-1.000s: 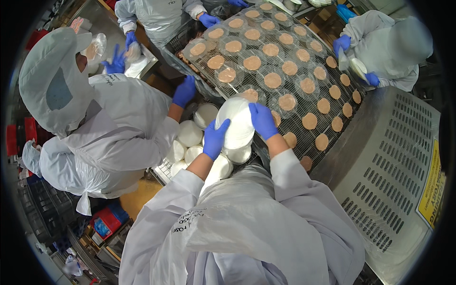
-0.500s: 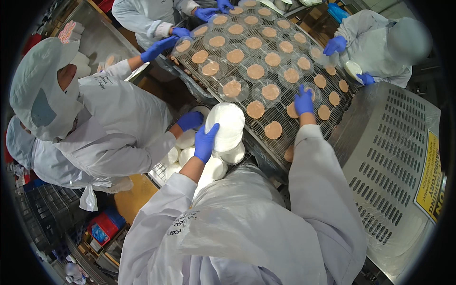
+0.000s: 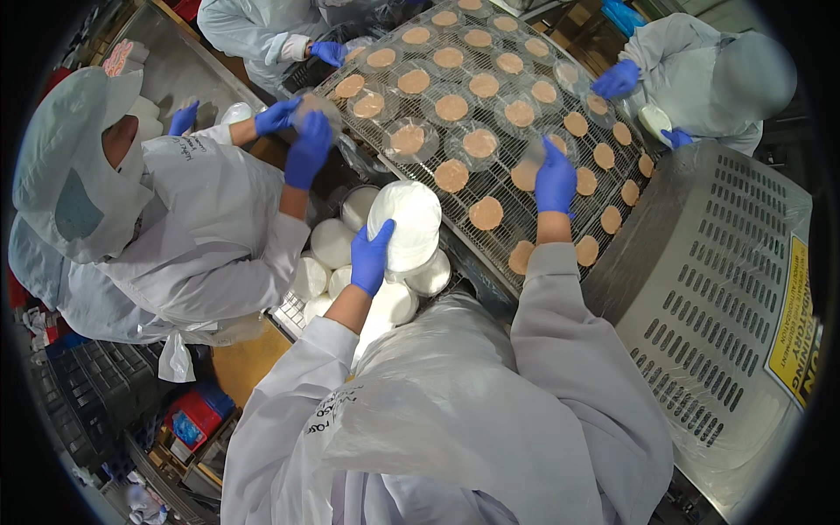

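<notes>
My left hand (image 3: 369,260) grips a thick stack of round white film sheets (image 3: 404,223), thumb on top, at the near left side of the wire-mesh conveyor belt (image 3: 477,197). Over the belt, my right hand (image 3: 556,179) has its fingers pinched on a see-through round sheet (image 3: 532,157), blurred by motion. Beneath the sheet lies a flat, round, pinkish-tan patty (image 3: 523,178). Several patties farther along the belt bear clear sheets wider than themselves, like the covered patty (image 3: 479,143); near ones, such as the bare patty (image 3: 486,213), have none.
Several white sheet stacks (image 3: 331,243) sit on a rack by my left arm. A co-worker (image 3: 210,201) at the left handles a patty; another person (image 3: 691,87) across the belt holds a white stack. A slotted metal cover (image 3: 700,306) rises at the right.
Patties have shifted down-left along the belt. My right hand has moved slightly, now with a clear sheet showing at its fingers. The left co-worker's hand has gone from the stacks to a patty.
</notes>
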Available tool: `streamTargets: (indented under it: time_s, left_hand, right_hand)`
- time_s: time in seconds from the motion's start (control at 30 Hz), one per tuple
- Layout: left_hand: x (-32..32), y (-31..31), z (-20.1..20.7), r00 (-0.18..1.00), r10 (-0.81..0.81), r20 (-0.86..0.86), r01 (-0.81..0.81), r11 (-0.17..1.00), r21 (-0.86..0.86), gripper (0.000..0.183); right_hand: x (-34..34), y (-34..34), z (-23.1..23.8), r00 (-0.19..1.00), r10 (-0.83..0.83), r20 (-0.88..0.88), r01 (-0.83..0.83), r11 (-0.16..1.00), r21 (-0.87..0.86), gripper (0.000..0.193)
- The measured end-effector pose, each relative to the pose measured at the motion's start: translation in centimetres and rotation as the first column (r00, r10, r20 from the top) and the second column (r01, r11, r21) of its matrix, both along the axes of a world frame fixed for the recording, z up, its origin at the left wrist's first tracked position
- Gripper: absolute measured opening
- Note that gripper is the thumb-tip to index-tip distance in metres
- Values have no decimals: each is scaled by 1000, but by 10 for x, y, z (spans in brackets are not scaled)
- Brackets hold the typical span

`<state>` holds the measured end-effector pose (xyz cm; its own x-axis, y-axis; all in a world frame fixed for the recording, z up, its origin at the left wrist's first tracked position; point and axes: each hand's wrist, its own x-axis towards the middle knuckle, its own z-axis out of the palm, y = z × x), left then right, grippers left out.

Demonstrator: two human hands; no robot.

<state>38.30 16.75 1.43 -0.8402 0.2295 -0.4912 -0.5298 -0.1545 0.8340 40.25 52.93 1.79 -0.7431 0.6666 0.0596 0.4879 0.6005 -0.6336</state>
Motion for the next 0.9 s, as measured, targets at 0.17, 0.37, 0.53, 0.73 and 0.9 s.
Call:
streamTargets:
  time_s: [0.17,0.37,0.53,0.73,0.9]
  left_hand:
    - [7,21,6,995,-54,-78,39,983,-179,48]
    - [17,42,13,996,-48,-79,49,999,2,41]
    - [37,41,-11,994,-49,-96,38,994,-106,43]
    - [51,50,-30,999,-1,-39,5,995,99,41]
    - [54,68,-19,999,1,-53,2,999,51,40]
  right_hand:
    - [16,-41,-8,980,197,-4,-197,979,-46,42]
    - [19,-135,11,927,336,165,-281,916,-287,36]
    - [37,-26,5,956,216,-200,-280,875,-394,27]
    - [68,121,-33,961,-30,-276,168,855,490,31]
    - [65,43,-6,952,0,307,-36,993,110,37]
